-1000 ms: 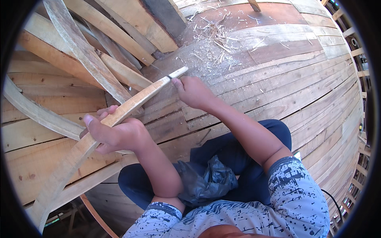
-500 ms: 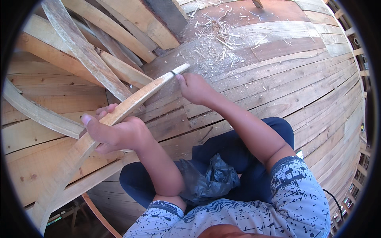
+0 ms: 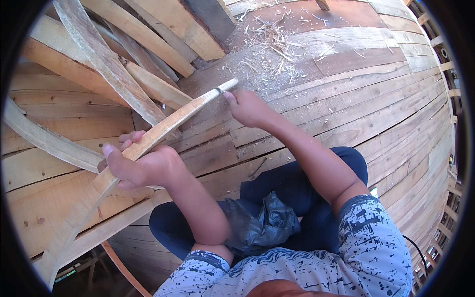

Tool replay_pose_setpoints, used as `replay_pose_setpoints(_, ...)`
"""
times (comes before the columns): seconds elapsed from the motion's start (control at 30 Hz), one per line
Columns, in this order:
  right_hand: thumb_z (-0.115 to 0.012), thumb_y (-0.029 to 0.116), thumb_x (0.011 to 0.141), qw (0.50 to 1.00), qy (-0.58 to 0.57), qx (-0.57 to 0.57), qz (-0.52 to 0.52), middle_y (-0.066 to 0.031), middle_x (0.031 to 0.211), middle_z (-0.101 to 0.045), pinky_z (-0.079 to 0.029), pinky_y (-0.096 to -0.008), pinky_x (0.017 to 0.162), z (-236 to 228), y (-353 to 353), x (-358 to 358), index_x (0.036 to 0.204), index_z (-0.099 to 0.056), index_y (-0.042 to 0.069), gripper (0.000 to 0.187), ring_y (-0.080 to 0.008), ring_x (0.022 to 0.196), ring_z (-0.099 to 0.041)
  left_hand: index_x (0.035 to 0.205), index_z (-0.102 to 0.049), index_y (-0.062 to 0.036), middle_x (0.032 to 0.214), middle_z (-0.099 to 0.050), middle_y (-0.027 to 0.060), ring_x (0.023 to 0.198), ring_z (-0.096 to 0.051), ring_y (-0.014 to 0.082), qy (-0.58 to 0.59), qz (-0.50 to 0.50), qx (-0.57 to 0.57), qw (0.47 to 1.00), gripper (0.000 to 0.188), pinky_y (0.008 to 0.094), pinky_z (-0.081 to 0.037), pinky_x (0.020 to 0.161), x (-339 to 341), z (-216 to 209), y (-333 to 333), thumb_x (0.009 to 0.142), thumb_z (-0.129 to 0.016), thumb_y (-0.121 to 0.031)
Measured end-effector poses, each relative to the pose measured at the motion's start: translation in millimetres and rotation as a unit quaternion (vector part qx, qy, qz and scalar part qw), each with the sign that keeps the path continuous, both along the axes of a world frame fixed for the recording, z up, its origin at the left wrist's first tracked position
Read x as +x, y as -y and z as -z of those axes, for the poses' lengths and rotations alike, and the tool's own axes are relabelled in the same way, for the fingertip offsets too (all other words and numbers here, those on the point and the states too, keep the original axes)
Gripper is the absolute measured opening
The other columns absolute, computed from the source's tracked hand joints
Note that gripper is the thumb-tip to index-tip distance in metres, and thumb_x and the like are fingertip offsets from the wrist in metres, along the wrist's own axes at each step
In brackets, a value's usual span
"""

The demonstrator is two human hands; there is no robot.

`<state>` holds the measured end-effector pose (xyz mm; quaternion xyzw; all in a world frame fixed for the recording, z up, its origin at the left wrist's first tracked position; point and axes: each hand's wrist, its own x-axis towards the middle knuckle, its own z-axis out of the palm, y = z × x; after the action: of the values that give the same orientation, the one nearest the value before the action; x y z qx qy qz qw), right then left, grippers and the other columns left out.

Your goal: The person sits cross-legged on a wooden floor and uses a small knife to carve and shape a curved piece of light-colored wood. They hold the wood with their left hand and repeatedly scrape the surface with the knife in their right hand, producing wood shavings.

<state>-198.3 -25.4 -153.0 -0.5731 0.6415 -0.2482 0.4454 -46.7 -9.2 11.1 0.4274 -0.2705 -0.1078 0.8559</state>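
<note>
A long curved wooden strip [image 3: 183,113] slants up from the lower left toward the middle of the view. My left hand [image 3: 136,161] is closed around its middle, thumb on the near side and fingertips showing beyond it. Close to the strip's far tip, my right hand [image 3: 249,108] is closed in a fist on a small dark blade [image 3: 219,90], whose handle my fingers hide. The blade lies across the strip's pale, whittled end. A crumpled dark plastic bag [image 3: 269,220] rests on my lap between my folded legs.
Wood shavings [image 3: 277,54] lie scattered over the curved plank floor [image 3: 356,114] ahead. Several rough timbers [image 3: 109,64] lean together at the upper left. Another curved timber [image 3: 54,143] passes left of my left hand. A dark opening [image 3: 89,272] shows at the lower left.
My right hand and the blade have slid slightly to the right along the strip, nearer its tip. My left hand keeps its hold in almost the same place.
</note>
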Motion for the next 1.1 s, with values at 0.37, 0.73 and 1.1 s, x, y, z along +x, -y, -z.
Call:
replay_pose_setpoints(0.37, -0.048, 0.036, 0.101, 0.999, -0.035, -0.040, -0.005, -0.0295, 0.082, -0.066, -0.050, -0.0533, 0.079, -26.0, -14.2, 2.4, 0.086, -0.067, -0.006, 0.049, -0.0468, 0.082, -0.065, 0.085, -0.045, -0.0107, 0.061, -0.047, 0.0052, 0.046, -0.047, 0.0168, 0.064, 0.323, -0.141, 0.934, 0.013, 0.0258, -0.043, 0.049, 40.5, 15.0, 2.3, 0.082, -0.057, -0.014)
replay_pose_setpoints(0.73, -0.044, 0.036, 0.102, 0.999, -0.025, -0.008, -0.024, -0.0295, 0.085, -0.067, -0.051, -0.0528, 0.082, -25.2, -4.9, -1.1, 0.087, -0.069, -0.006, 0.051, -0.0452, 0.086, -0.067, 0.084, -0.043, -0.0109, 0.063, -0.048, 0.0060, 0.050, -0.047, 0.0166, 0.076, 0.363, -0.153, 0.916, 0.015, 0.0281, -0.044, 0.051, 40.1, 13.0, -0.5, 0.083, -0.058, -0.012)
replay_pose_setpoints(1.1, -0.045, 0.039, 0.102, 0.993, -0.112, 0.034, 0.024, -0.0283, 0.080, -0.066, -0.050, -0.0544, 0.079, 14.8, 1.9, -20.7, 0.085, -0.067, -0.004, 0.051, -0.0474, 0.083, -0.065, 0.084, -0.041, -0.0118, 0.059, -0.045, 0.0042, 0.045, -0.043, 0.0164, 0.040, 0.284, -0.124, 0.950, 0.016, 0.0268, -0.041, 0.048, 39.0, 14.9, -0.2, 0.082, -0.057, -0.015)
